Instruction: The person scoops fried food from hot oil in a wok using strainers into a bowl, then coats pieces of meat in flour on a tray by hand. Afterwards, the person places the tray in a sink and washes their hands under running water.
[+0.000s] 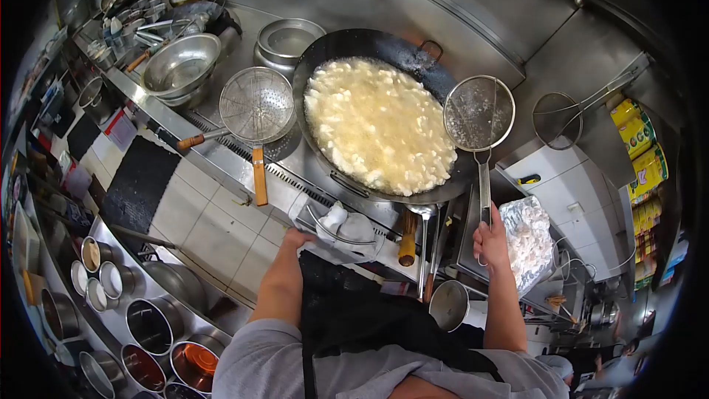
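Observation:
My right hand [490, 242] is wrapped round the long metal handle of a round mesh skimmer [478, 112], whose head is at the right rim of a large black wok [325, 46]. Pale pieces bubble in oil [377, 122] inside the wok. My left hand [297, 238] is low at the counter's front edge, beside a metal rack [317, 225] with white cloths [351, 226]; its fingers are partly hidden, and I cannot tell what they hold.
Left of the wok are two wooden-handled strainers [257, 103], a metal bowl [181, 66] and a lidded pot [290, 37]. A foil-lined tray [528, 240] of pale pieces lies right. Another skimmer [557, 120] hangs by the wall. Sauce pots [196, 360] stand lower left.

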A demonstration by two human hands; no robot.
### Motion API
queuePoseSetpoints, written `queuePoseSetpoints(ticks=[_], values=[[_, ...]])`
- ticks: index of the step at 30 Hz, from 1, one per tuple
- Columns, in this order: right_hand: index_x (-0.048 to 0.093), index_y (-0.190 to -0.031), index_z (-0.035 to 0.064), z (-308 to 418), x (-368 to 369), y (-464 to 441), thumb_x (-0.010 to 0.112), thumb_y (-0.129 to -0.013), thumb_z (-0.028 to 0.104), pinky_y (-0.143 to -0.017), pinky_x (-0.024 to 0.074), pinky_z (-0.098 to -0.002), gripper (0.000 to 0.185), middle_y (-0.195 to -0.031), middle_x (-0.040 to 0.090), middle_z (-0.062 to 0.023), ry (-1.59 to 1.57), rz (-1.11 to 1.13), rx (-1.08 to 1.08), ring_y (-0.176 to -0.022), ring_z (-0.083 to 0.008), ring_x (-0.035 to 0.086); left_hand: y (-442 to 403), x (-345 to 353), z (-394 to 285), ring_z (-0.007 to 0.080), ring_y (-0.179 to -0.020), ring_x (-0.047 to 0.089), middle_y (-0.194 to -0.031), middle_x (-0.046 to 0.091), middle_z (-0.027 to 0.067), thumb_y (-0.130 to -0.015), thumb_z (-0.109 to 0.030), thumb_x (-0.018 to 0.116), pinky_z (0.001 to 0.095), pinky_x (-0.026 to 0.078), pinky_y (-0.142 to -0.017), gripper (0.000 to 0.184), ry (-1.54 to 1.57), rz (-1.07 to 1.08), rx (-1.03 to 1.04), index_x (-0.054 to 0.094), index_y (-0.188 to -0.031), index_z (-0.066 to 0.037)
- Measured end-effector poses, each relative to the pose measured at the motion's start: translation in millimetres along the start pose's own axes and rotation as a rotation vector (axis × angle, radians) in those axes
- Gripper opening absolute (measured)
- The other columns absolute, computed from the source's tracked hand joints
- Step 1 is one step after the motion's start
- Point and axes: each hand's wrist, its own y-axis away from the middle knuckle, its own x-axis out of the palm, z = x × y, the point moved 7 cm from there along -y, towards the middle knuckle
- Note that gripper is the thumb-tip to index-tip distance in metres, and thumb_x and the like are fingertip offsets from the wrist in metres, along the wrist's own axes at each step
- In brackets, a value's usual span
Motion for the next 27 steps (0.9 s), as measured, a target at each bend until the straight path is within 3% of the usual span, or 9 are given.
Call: queuePoseSetpoints(ticks=[1,2,4,10,17,19,23,25,27], values=[[0.019,-0.15,0.0229,0,1,1,0.037,-0.098,0.005,-0.033,0.036,-0.0237,0.058,-0.059,0.04,0.0006,0.008,0.003,0.005,-0.038,-0.0068,0.033,-12,34,12,0.0322,-0.121,0.052,-0.131,0.052,0.0251,-0.064,-0.054,0.076,0.04,0.043,-0.1,0.07,0.016,0.216,-0.005,0.068,-0.106,0.001],[0.019,-0.15,0.023,2,3,2,0.037,-0.098,0.005,-0.034,0.0359,-0.0237,0.058,-0.059,0.04,0.0005,0.001,0.01,-0.001,-0.038,-0.0068,0.033,14,24,-5,0.0385,-0.105,0.061,-0.11,0.063,0.0268,-0.066,-0.05,0.076,0.0395,0.049,-0.091,0.065,-0.192,-0.029,0.1,0.068,-0.099,0.005],[0.019,-0.15,0.0232,4,5,2,0.037,-0.098,0.005,-0.034,0.0357,-0.024,0.058,-0.06,0.039,0.0006,-0.024,0.01,-0.009,-0.039,-0.007,0.032,29,37,25,0.0373,-0.098,0.064,-0.104,0.066,0.0251,-0.065,-0.043,0.077,0.041,0.051,-0.086,0.055,-0.139,-0.232,0.167,0.069,-0.094,0.004],[0.022,-0.15,0.0241,-4,-11,-15,0.037,-0.096,0.003,-0.035,0.0351,-0.0238,0.059,-0.06,0.039,0.0012,0.002,-0.069,-0.037,-0.041,-0.0066,0.034,149,-33,64,0.032,-0.079,0.069,-0.085,0.071,0.0194,-0.067,-0.04,0.078,0.0413,0.053,-0.074,0.049,0.044,-0.118,0.033,0.071,-0.091,0.002],[0.028,-0.148,0.0262,-13,-28,-42,0.042,-0.093,0.003,-0.035,0.0388,-0.0288,0.062,-0.06,0.045,-0.0018,0.161,-0.206,-0.03,-0.042,-0.0107,0.042,202,4,148,0.0331,-0.098,0.066,-0.104,0.068,0.0219,-0.065,-0.036,0.082,0.0419,0.052,-0.083,0.06,-0.083,-0.028,-0.214,0.065,-0.108,0.003],[0.023,-0.149,0.0244,-12,-43,-63,0.043,-0.091,0.003,-0.037,0.0453,-0.0381,0.065,-0.069,0.06,-0.0123,0.532,-0.294,-0.176,-0.049,-0.0246,0.056,216,16,145,0.0325,-0.093,0.067,-0.102,0.068,0.0224,-0.066,-0.035,0.082,0.0421,0.054,-0.079,0.059,-0.139,0.13,-0.255,0.065,-0.104,0.008],[0.014,-0.151,0.0228,-10,-66,-110,0.044,-0.093,0.004,-0.046,0.0493,-0.0455,0.069,-0.077,0.063,-0.0244,1.033,-0.383,-0.551,-0.053,-0.0328,0.061,264,1,85,0.0325,-0.092,0.068,-0.1,0.068,0.0235,-0.071,-0.034,0.079,0.0426,0.054,-0.078,0.054,-0.172,0.095,-0.203,0.065,-0.098,0.01],[0.011,-0.151,0.0248,-8,-67,-123,0.046,-0.092,0.003,-0.049,0.0489,-0.0516,0.072,-0.081,0.064,-0.0284,1.06,-0.162,-0.215,-0.06,-0.0368,0.065,266,4,94,0.0332,-0.094,0.067,-0.1,0.068,0.024,-0.073,-0.035,0.078,0.0426,0.054,-0.08,0.053,-0.23,0.128,-0.243,0.066,-0.098,0.01],[0.01,-0.152,0.0296,10,-63,-118,0.044,-0.093,0.003,-0.042,0.0448,-0.0463,0.073,-0.071,0.06,-0.0204,0.932,-0.053,-0.05,-0.049,-0.0292,0.058,246,23,118,0.0351,-0.099,0.065,-0.101,0.067,0.0253,-0.075,-0.043,0.074,0.0413,0.052,-0.085,0.058,-0.472,0.235,-0.135,0.066,-0.099,0.009]])
